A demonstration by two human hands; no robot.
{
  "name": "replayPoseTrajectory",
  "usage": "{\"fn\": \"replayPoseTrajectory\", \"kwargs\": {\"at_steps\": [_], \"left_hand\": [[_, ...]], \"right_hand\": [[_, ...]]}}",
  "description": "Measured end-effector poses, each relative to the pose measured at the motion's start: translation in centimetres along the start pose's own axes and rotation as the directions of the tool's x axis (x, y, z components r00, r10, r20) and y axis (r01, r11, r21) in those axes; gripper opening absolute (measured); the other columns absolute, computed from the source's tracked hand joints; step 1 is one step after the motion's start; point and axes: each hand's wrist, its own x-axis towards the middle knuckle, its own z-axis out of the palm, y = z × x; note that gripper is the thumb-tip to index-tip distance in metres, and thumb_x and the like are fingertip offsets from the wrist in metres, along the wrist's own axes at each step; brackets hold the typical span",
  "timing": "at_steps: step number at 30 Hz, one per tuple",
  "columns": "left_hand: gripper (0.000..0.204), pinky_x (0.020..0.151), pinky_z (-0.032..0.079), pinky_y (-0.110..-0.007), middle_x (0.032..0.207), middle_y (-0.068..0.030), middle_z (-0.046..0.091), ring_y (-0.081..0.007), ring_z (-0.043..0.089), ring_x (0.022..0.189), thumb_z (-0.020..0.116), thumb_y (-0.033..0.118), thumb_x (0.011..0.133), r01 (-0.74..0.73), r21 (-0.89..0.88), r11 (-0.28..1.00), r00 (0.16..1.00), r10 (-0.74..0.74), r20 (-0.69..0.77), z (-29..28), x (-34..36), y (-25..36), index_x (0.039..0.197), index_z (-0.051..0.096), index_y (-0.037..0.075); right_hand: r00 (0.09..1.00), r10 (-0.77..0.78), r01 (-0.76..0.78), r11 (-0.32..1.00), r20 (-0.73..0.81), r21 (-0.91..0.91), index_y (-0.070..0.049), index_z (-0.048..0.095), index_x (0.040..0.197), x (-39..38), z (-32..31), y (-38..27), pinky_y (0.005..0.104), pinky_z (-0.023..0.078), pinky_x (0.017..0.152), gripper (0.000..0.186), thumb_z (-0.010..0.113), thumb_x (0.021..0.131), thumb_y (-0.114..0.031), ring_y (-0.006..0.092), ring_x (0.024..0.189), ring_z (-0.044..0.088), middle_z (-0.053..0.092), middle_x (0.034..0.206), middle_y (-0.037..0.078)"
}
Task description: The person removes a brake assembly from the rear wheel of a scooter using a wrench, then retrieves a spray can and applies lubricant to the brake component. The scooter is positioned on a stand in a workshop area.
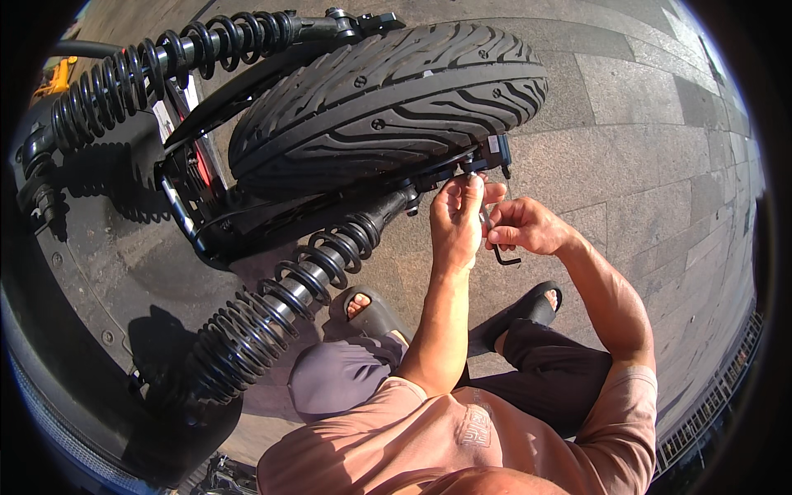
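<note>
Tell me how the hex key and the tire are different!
The hex key is small and thin, while the tire is big and wide. The hex key has a sharp bend near its end, but the tire is rounded, with grooves in its tread. The hex key is in the right hand, while the tire has no hand gripping it. Both are dark in color.

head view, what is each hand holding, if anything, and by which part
The right hand holds a black L-shaped key by the part above its bend. Whether the left hand holds anything cannot be told.
</note>
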Motion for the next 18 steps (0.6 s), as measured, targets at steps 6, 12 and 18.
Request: {"fn": "replayPoseTrajectory", "kwargs": {"at_steps": [6,12,18], "left_hand": [[0.027,0.079,0.049,-0.033,0.088,-0.0131,0.068,-0.0183,0.065,0.082,0.054,0.026,0.095,-0.034,0.003,0.999,0.999,0.034,0.011,-0.13,0.28,-0.48,0.102,0.059,0.0],[0.026,0.076,0.049,-0.03,0.087,-0.012,0.068,-0.0165,0.065,0.081,0.054,0.026,0.095,-0.061,0.018,0.998,0.998,0.06,0.015,-0.09,0.34,-0.59,0.1,0.058,0.001],[0.027,0.073,0.05,-0.027,0.086,-0.0112,0.068,-0.0147,0.064,0.079,0.054,0.028,0.095,-0.008,-0.026,1.0,1.0,0.008,0.003,0.08,0.18,-0.43,0.097,0.058,0.001]], "right_hand": [[0.999,-0.002,0.003,1.0,-0.053,0.022,-0.004,0.06,0.085,-0.09,0.04,0.53,0.0214,0.042,0.057,0.012,0.068,0.086,-0.013,0.0054,0.064,0.052,0.063,0.075,-0.001],[0.996,-0.018,0.021,0.999,-0.088,0.035,-0.005,0.058,0.085,0.03,0.17,0.56,0.0218,0.039,0.054,0.014,0.07,0.085,-0.013,0.0051,0.063,0.05,0.059,0.072,-0.003],[0.997,0.024,-0.023,0.999,-0.071,0.024,-0.005,0.058,0.087,-0.21,0.41,0.24,0.0217,0.04,0.056,0.013,0.067,0.087,-0.015,0.0056,0.063,0.049,0.058,0.074,-0.002]]}}
